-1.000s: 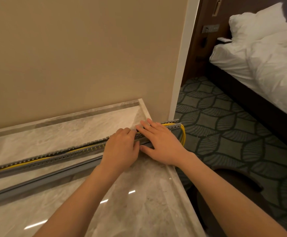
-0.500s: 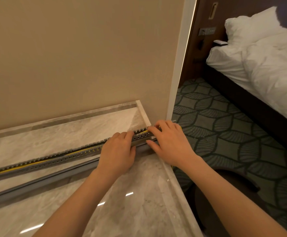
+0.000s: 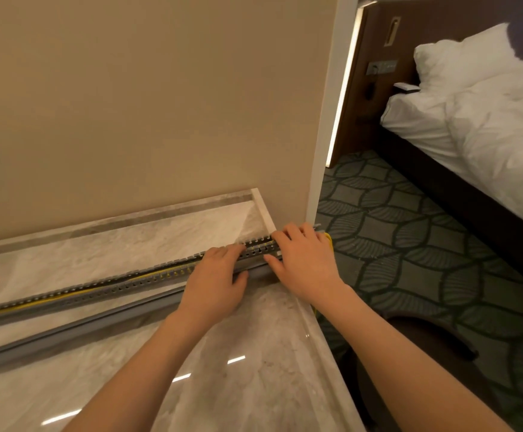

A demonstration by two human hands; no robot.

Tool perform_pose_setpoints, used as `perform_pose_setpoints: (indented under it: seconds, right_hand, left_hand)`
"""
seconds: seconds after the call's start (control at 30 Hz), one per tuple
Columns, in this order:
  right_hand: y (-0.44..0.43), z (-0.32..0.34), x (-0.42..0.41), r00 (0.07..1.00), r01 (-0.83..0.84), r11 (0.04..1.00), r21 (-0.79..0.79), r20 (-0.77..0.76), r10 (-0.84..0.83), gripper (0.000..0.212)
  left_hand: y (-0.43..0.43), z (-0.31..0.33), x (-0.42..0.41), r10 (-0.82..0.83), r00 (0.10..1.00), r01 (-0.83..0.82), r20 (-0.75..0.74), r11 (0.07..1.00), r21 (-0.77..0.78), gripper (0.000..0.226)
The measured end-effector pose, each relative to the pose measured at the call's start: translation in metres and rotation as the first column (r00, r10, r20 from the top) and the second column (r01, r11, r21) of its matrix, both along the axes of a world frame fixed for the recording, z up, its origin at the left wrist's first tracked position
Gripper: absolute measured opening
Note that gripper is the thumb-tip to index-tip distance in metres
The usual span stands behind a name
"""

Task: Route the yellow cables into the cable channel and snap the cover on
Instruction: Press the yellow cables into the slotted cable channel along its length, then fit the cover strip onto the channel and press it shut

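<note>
A shiny pale marble counter (image 3: 222, 385) sits against a plain beige wall (image 3: 129, 104). A long grey plastic cable channel (image 3: 113, 286) with little slots along its sides lies on the counter. It starts at the left edge of the view and runs up and to the right, all the way to the counter's right end. Thin yellow cables (image 3: 76, 293) lie inside the cable channel, down between its two slotted walls. A long flat grey plastic cover strip (image 3: 82, 325) lies on the counter just beside the cable channel, on the side nearer the person. It is not on top of the channel. The left hand (image 3: 215, 282) rests on the cable channel near its right end. Its fingers bend over the top, and its thumb sits low on the near side, touching the cover strip. Just to the right, the right hand (image 3: 305, 260) holds the very end of the cable channel. Its fingers curl over the top and its thumb presses on the near side. A bit of yellow cable pokes out past the right hand and hangs over the counter's edge. Farther right are a dark green carpet with leaf shapes (image 3: 409, 244) and a bed with white sheets (image 3: 487, 126).
</note>
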State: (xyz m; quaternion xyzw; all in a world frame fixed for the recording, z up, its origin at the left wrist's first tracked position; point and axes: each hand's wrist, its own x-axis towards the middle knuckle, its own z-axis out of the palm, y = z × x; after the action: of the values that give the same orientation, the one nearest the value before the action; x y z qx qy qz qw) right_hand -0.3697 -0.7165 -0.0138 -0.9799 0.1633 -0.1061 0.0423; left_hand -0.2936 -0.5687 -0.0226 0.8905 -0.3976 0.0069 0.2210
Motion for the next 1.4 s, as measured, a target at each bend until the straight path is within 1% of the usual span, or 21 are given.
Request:
perform_pose_setpoints:
  seconds: [0.07, 0.17, 0.3, 0.47, 0.57, 0.7, 0.77, 0.83, 0.93, 1.03, 1.17, 1.27, 1.33, 1.4]
  right_hand:
    - [0.001, 0.001, -0.003, 1.000, 0.001, 1.000, 0.016, -0.024, -0.001, 0.044]
    - [0.002, 0.005, -0.009, 0.999, -0.005, 0.999, 0.047, -0.049, 0.007, 0.048]
    - [0.009, 0.011, -0.014, 0.998, -0.029, 0.994, 0.101, -0.044, 0.033, 0.048]
    - [0.037, 0.017, -0.014, 0.986, -0.161, 0.976, 0.147, -0.026, 0.166, 0.048]
    - [0.066, 0.018, -0.016, 0.963, -0.265, 0.951, 0.162, -0.013, 0.271, 0.048]
    - [0.118, 0.020, -0.021, 0.908, -0.411, 0.890, 0.197, 0.007, 0.418, 0.048]
    - [0.137, 0.021, -0.025, 0.884, -0.465, 0.860, 0.211, 0.054, 0.465, 0.045]
    - [0.171, 0.023, -0.032, 0.846, -0.534, 0.811, 0.239, 0.149, 0.512, 0.038]
    - [0.219, 0.026, -0.044, 0.819, -0.571, 0.747, 0.341, 0.300, 0.489, 0.027]
    - [0.274, 0.027, -0.050, 0.803, -0.593, 0.677, 0.437, 0.390, 0.451, 0.019]
    - [0.349, 0.025, -0.054, 0.811, -0.585, 0.569, 0.578, 0.408, 0.418, 0.014]
    - [0.396, 0.021, -0.055, 0.807, -0.588, 0.481, 0.650, 0.430, 0.405, 0.017]
    - [0.418, 0.019, -0.056, 0.809, -0.581, 0.453, 0.676, 0.418, 0.414, 0.018]
    - [0.435, 0.017, -0.057, 0.800, -0.587, 0.446, 0.675, 0.402, 0.445, 0.017]
  left_hand:
    - [0.005, 0.001, -0.001, -0.013, 0.999, 0.012, -0.046, 1.000, -0.016, 0.049]
    - [0.012, 0.004, -0.007, -0.015, 0.997, 0.013, -0.070, 1.000, -0.025, 0.051]
    - [0.024, 0.009, -0.021, 0.024, 0.998, -0.029, -0.057, 0.995, -0.094, 0.043]
    - [0.054, 0.012, -0.040, 0.106, 0.993, -0.114, -0.060, 0.984, -0.136, 0.040]
    - [0.083, 0.014, -0.052, 0.187, 0.980, -0.194, -0.063, 0.973, -0.122, 0.039]
    - [0.137, 0.014, -0.066, 0.301, 0.953, -0.302, -0.022, 0.949, -0.090, 0.036]
    - [0.160, 0.015, -0.071, 0.352, 0.935, -0.354, -0.043, 0.933, -0.067, 0.035]
    - [0.201, 0.016, -0.081, 0.428, 0.896, -0.436, -0.122, 0.899, -0.051, 0.034]
    - [0.258, 0.019, -0.099, 0.500, 0.823, -0.538, -0.268, 0.839, -0.085, 0.031]
    - [0.322, 0.027, -0.121, 0.546, 0.778, -0.601, -0.312, 0.791, -0.116, 0.030]
    - [0.411, 0.038, -0.145, 0.606, 0.714, -0.682, -0.351, 0.715, -0.155, 0.028]
    - [0.462, 0.042, -0.157, 0.653, 0.665, -0.739, -0.362, 0.646, -0.192, 0.027]
    - [0.486, 0.041, -0.163, 0.665, 0.640, -0.762, -0.385, 0.614, -0.205, 0.028]
    - [0.505, 0.037, -0.169, 0.658, 0.638, -0.762, -0.400, 0.615, -0.203, 0.029]
